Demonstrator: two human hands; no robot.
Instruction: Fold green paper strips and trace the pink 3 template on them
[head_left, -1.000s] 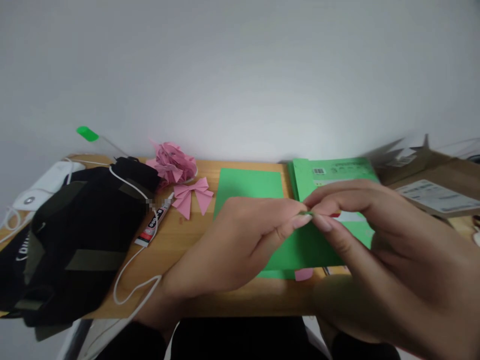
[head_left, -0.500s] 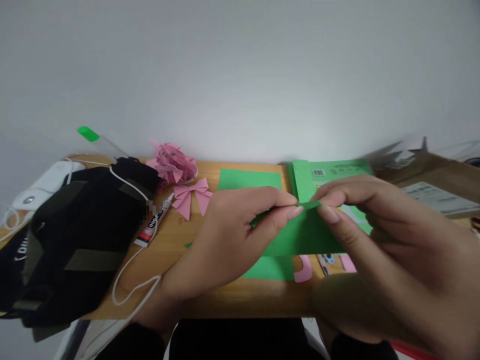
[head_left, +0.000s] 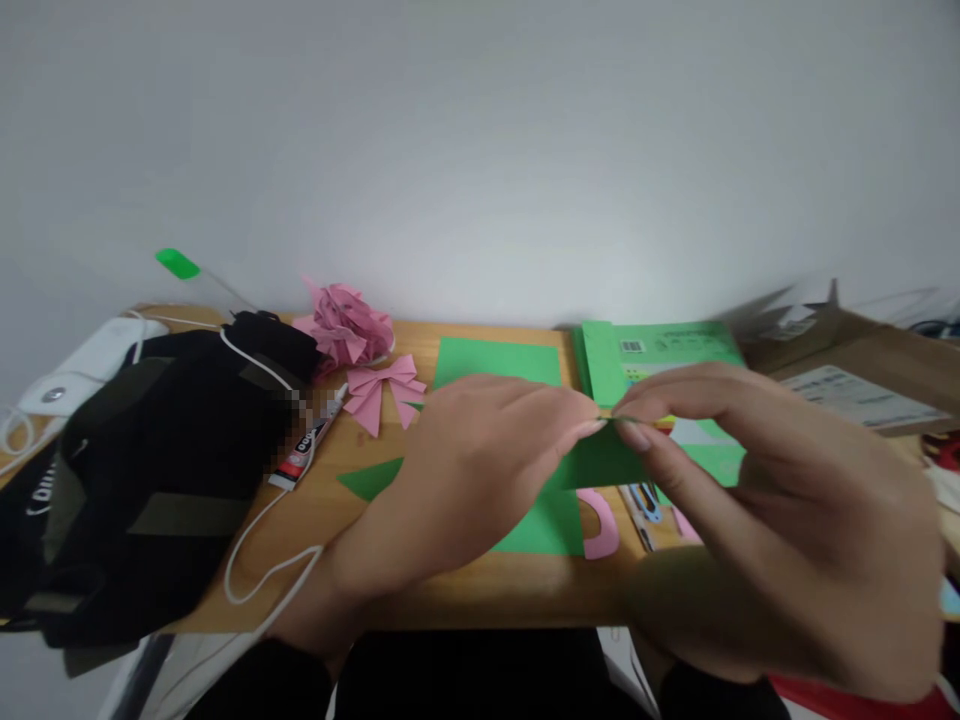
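Observation:
A piece of green paper (head_left: pixel 600 464) is held above the table between both hands. My left hand (head_left: pixel 487 455) pinches its upper edge from the left, thumb and fingers pressed together. From the right, my right hand (head_left: pixel 750 480) pinches the same edge close by, the fingertips of both hands nearly touching. Part of the paper is hidden behind my left hand, and a pointed green end (head_left: pixel 369 480) shows left of it. Below lies a flat green sheet (head_left: pixel 499 362), largely covered by my hands. Beside its lower right edge is a curved pink paper scrap (head_left: pixel 602 525).
On the left lie a black bag (head_left: pixel 165 470), a glue tube (head_left: pixel 311 440) and a white cord. Behind them sit a pink paper flower (head_left: pixel 347 325) and a pink paper bow (head_left: pixel 384 390). A green paper pack (head_left: pixel 675 342) and a cardboard box (head_left: pixel 862 370) stand on the right.
The paper has turned in my fingers, so its pinched edge now looks thin. Its pointed end shows further out on the left. The right fingertips have moved slightly closer to the left ones.

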